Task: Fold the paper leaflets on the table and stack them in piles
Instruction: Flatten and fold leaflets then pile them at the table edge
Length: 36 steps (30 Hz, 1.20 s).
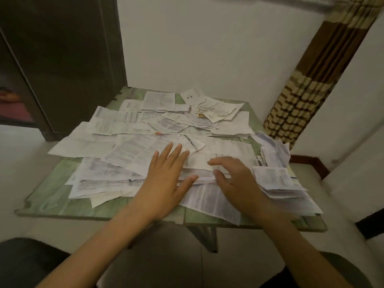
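Grip check: left hand (166, 179) is lying released, fingers straight, pressing flat on the leaflets (133, 150). Right hand (236, 179) is showing blurred, fingers curving over the same papers; cannot tell if it is grasping one. Leaflets are lying scattered and overlapping across the green table (47, 196). Folded pile (276, 179) is sitting just beside the right hand, near the table's right edge.

I saw a dim, warm-toned frame with soft, even light and no glare. The white printed paper leaflets (135, 150) were the brightest patch, while the dark brown door (62, 59) at upper left sank into shadow. Motion blur smeared the right hand (239, 183) and the lower right corner. Wide-angle distortion bent the brown-and-beige striped curtain (311, 80) along the upper right edge.
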### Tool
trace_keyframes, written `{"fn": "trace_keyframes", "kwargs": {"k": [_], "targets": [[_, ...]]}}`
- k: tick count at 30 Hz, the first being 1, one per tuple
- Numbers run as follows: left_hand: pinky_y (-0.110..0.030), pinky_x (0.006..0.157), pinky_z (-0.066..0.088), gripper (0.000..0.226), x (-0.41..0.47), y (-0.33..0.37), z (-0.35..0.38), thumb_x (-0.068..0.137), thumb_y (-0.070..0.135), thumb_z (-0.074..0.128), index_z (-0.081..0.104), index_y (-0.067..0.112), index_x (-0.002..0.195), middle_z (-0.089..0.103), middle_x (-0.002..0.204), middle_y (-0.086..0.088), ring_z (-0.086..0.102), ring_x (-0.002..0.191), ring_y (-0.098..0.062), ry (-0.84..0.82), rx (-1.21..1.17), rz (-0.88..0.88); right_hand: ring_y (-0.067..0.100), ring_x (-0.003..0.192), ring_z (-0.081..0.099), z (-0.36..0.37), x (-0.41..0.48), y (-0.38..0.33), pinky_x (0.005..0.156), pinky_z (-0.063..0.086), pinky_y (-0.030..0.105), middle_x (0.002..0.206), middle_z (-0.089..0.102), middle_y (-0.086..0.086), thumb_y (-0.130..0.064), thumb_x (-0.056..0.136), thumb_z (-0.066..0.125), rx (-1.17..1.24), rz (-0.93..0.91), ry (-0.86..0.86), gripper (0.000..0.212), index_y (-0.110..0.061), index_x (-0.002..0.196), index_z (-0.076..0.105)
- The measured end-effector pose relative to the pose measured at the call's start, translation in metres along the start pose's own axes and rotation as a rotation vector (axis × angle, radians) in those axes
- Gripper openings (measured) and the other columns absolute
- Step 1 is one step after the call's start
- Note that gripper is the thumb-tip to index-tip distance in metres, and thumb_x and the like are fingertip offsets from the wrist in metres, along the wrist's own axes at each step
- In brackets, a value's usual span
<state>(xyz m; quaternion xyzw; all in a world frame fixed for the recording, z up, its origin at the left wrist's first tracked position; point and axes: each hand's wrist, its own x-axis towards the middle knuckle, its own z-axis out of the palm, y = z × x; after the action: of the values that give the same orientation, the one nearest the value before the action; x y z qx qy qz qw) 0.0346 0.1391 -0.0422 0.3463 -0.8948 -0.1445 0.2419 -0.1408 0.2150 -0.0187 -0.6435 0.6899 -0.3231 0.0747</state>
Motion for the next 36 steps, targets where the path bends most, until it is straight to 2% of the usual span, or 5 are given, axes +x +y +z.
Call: {"fn": "trace_keyframes", "kwargs": {"k": [11, 17, 22, 29, 36], "targets": [[-0.014, 0.097, 0.027, 0.037, -0.037, -0.084, -0.05, 0.084, 0.044, 0.043, 0.046, 0.037, 0.12, 0.043, 0.123, 0.026, 0.038, 0.12, 0.001, 0.29, -0.424, -0.306, 0.03, 0.131, 0.042, 0.097, 0.056, -0.047, 0.109, 0.024, 0.037, 0.139, 0.048, 0.014, 0.005, 0.069, 0.057, -0.309, -0.315, -0.122, 0.061, -0.01, 0.128, 0.054], [0.002, 0.075, 0.036, 0.02, -0.02, -0.078, -0.056, 0.094, 0.032, 0.05, 0.055, 0.03, 0.114, 0.053, 0.113, 0.025, 0.05, 0.094, 0.02, 0.456, -0.576, -0.321, 0.012, 0.12, 0.052, 0.093, 0.057, -0.056, 0.101, 0.03, 0.024, 0.121, 0.064, 0.003, -0.023, 0.094, 0.035, -0.199, -0.356, -0.07, 0.036, -0.017, 0.113, 0.065], [-0.02, 0.063, 0.052, 0.026, -0.027, -0.066, -0.066, 0.076, 0.039, 0.063, 0.06, 0.017, 0.089, 0.065, 0.074, 0.007, 0.062, 0.067, -0.01, 0.442, -1.096, -0.579, -0.009, 0.084, 0.06, 0.071, 0.048, -0.088, 0.072, 0.045, 0.004, 0.081, 0.066, -0.015, -0.023, 0.093, 0.047, 0.357, -0.011, 0.241, 0.016, -0.028, 0.092, 0.062], [-0.035, 0.084, 0.055, 0.058, -0.023, -0.05, -0.066, 0.069, 0.045, 0.074, 0.055, 0.024, 0.12, 0.069, 0.114, 0.0, 0.066, 0.105, -0.019, -0.072, -1.749, -0.606, 0.022, 0.081, 0.071, 0.055, 0.02, -0.125, 0.063, 0.059, 0.031, 0.094, 0.073, 0.008, -0.015, 0.092, 0.046, 1.275, 0.615, 0.138, 0.024, -0.011, 0.105, 0.066], [-0.035, 0.076, 0.058, 0.031, -0.022, -0.048, -0.061, 0.075, 0.016, 0.057, 0.062, 0.023, 0.105, 0.073, 0.102, -0.002, 0.069, 0.093, -0.018, 0.073, -1.747, -0.651, 0.011, 0.079, 0.069, 0.043, 0.008, -0.11, 0.059, 0.056, 0.019, 0.087, 0.073, -0.001, -0.005, 0.085, 0.059, 0.904, 0.616, 0.127, 0.018, -0.018, 0.098, 0.064]]}}
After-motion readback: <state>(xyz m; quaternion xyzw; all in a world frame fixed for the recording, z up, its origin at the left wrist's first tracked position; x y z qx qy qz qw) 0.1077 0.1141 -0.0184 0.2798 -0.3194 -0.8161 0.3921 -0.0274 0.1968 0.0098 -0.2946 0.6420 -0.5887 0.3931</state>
